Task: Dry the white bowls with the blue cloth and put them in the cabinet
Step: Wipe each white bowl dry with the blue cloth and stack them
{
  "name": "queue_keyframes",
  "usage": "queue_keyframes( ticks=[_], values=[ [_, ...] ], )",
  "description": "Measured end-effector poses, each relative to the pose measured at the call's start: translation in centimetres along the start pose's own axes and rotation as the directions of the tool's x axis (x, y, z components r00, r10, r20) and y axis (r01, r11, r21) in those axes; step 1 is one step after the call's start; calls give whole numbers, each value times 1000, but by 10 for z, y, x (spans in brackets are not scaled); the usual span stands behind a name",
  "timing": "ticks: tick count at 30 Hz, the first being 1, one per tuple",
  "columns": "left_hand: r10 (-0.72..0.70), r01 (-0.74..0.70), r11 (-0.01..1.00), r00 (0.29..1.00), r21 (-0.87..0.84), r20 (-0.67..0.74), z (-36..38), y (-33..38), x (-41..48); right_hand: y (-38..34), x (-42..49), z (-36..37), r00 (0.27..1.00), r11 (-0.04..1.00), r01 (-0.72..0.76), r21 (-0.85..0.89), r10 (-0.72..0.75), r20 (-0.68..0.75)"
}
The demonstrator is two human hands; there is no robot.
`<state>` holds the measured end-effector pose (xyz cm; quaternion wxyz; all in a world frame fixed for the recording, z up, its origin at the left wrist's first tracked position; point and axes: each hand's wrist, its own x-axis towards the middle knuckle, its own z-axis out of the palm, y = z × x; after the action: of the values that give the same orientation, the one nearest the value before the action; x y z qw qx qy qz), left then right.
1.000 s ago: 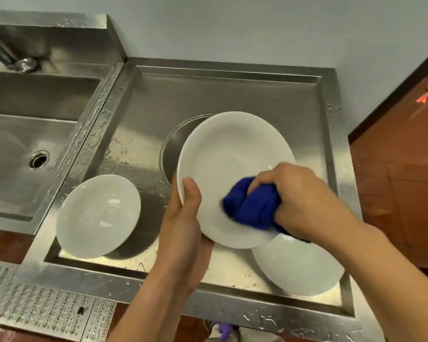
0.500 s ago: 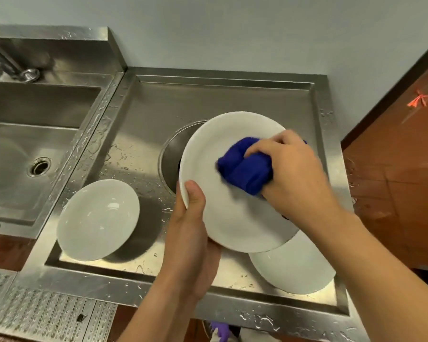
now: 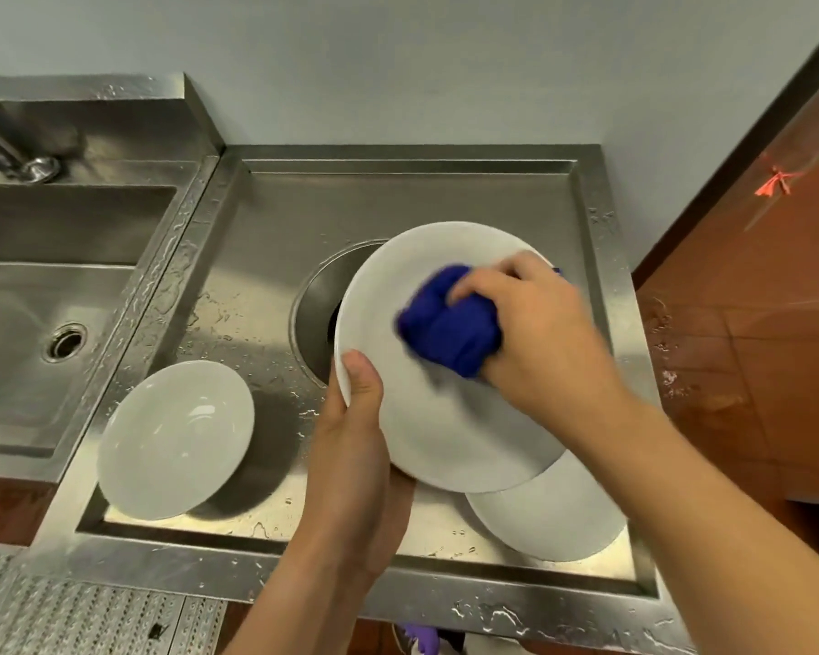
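Observation:
My left hand (image 3: 355, 446) grips the lower left rim of a wide white bowl (image 3: 426, 437), thumb on its inner face, holding it tilted above the steel counter. My right hand (image 3: 540, 333) is closed on a bunched blue cloth (image 3: 450, 335) and presses it against the bowl's inside, right of centre; the cloth is blurred. A second white bowl (image 3: 176, 439) rests on the wet counter at the front left. A third white bowl (image 3: 554, 517) lies at the front right, partly hidden under the held one.
The steel counter tray (image 3: 398, 196) has a raised rim, water drops and a round opening (image 3: 320, 309) in its middle. A deep sink (image 3: 34, 333) with a drain and a tap lies to the left. A perforated metal panel (image 3: 67, 612) is at the front left, red-brown floor at the right.
My right hand has carried the blue cloth from the bowl's lower right up to its upper part and then back toward the centre. The held bowl and my left hand have barely shifted.

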<state>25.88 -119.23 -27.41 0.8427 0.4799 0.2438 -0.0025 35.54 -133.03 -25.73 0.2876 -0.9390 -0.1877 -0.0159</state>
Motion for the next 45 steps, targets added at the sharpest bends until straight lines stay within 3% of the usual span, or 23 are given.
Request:
queue_keyframes(
  ticks=[2, 4, 8, 10, 12, 14, 15, 17, 18, 24, 32, 38, 45],
  values=[
    [-8, 8, 1000, 1000, 7, 2, 2, -2, 3, -15, 9, 12, 999, 967, 35, 253, -25, -42],
    [18, -18, 1000, 1000, 17, -20, -1, 1, 10, -22, 4, 18, 996, 934, 30, 357, -58, 70],
    [115, -111, 990, 992, 91, -46, -14, 11, 20, 8, -34, 12, 915, 980, 14, 198, -92, 392],
    [110, -109, 983, 994, 148, 2, -13, 12, 22, 27, -45, -4, 959, 992, 66, 104, -92, 269],
    [93, -90, 981, 996, 171, -10, -9, 11, 23, 42, -52, -27, 996, 985, 89, 144, -84, -44],
    [87, -79, 978, 996, 194, -34, -8, 9, 29, 57, -56, -50, 953, 934, 25, 357, 86, -291],
    [80, -68, 977, 995, 204, -53, -7, 6, 31, 65, -57, -58, 917, 857, 0, 515, 205, -341],
    [59, -36, 972, 994, 234, -94, -4, -3, 34, 77, -57, -65, 874, 677, -37, 735, 378, -305],
    [46, -18, 967, 993, 253, -104, -2, -9, 35, 78, -58, -66, 868, 641, -46, 766, 406, -287],
    [-6, 6, 923, 1000, 385, -2, 17, -56, 43, 74, -80, -42, 865, 675, -1, 738, 370, -338],
    [6, -21, 816, 1000, 578, 28, 17, -116, 54, 115, -111, -10, 797, 578, -150, 802, 551, -248],
    [7, -25, 765, 999, 643, 31, 15, -142, 59, 131, -120, 5, 764, 517, -172, 839, 607, -218],
    [-7, 3, 758, 1000, 653, 4, 9, -154, 63, 138, -124, 26, 776, 496, -203, 844, 607, -171]
  ],
)
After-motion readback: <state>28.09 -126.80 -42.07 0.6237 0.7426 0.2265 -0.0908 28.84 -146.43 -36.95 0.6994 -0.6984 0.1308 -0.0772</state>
